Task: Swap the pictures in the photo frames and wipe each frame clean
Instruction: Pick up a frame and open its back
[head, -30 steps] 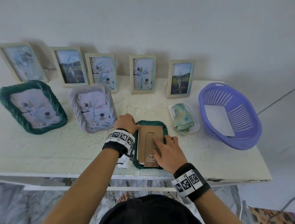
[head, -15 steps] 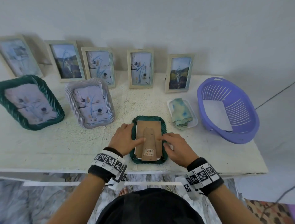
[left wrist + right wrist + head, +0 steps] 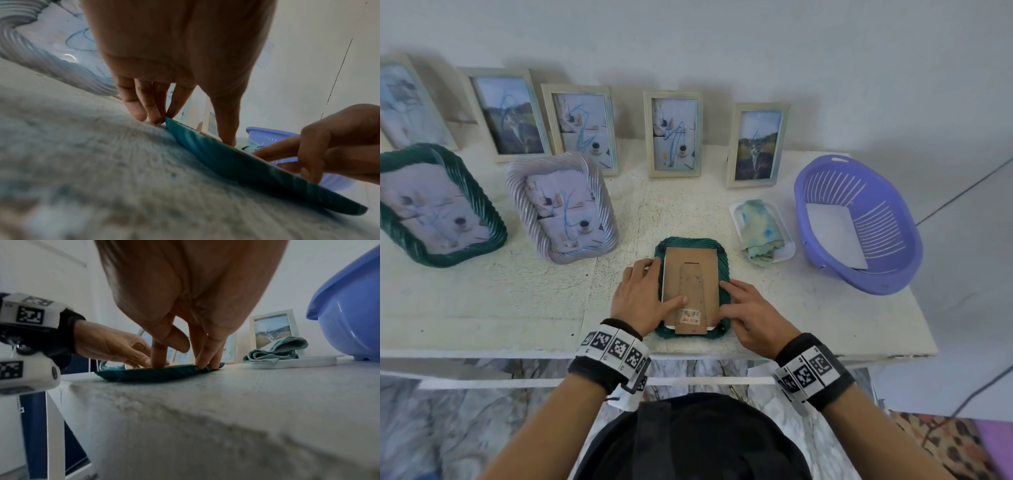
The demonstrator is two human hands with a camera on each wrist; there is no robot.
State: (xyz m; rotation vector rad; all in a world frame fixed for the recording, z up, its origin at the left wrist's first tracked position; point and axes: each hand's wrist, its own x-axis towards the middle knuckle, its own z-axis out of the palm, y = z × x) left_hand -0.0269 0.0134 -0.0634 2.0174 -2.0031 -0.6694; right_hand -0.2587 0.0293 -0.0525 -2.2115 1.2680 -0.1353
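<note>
Home room, white table (image 3: 482,301) against plain wall (image 3: 722,41), patterned rug (image 3: 945,442)

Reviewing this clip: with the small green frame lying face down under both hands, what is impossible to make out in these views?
- Green frame: its front and any picture inside are hidden in every view, since it lies face down under the cardboard backing.
- Barcode sticker: print too small, head view.
- Leftmost frame: cut by the head view's left edge.
- White sheet in the purple basket: shows blank; its other side is hidden.
</note>
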